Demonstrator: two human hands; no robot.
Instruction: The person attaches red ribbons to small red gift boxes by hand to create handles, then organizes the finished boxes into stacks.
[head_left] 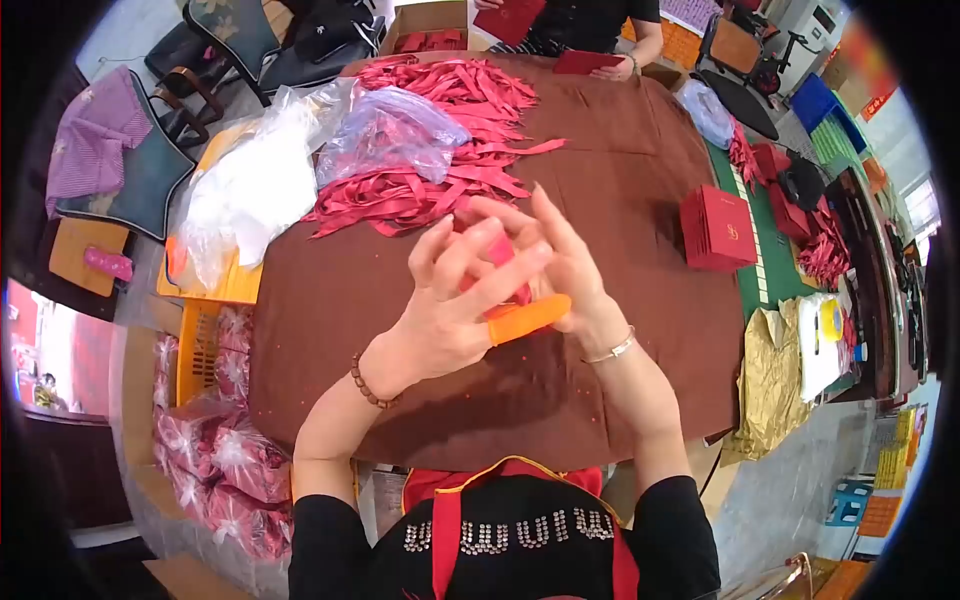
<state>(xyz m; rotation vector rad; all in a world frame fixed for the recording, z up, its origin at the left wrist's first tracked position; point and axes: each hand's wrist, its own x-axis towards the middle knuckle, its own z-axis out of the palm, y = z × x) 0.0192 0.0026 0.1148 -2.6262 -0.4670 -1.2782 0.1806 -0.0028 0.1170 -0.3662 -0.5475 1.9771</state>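
Observation:
My left hand point(445, 305) is raised over the brown cloth, its fingers curled round a pinkish-red ribbon point(499, 250). An orange finger cover point(528, 319) sits on its thumb. Close against it on the right is my right hand point(565, 265), palm turned inward, with some fingers stretched up and others behind the ribbon. The ribbon is partly hidden between both hands, so its shape cannot be made out. Beyond the hands lies a heap of red ribbons point(400, 195), with a clear plastic bag point(390, 135) on top.
A brown cloth point(640, 330) covers the table. Stacked red boxes point(718, 228) stand at the right, gold wrapping point(772, 375) near the right edge. White plastic packing point(245, 190) lies at the left. Across the table, a person's hand point(615, 70) holds a red folder point(585, 63).

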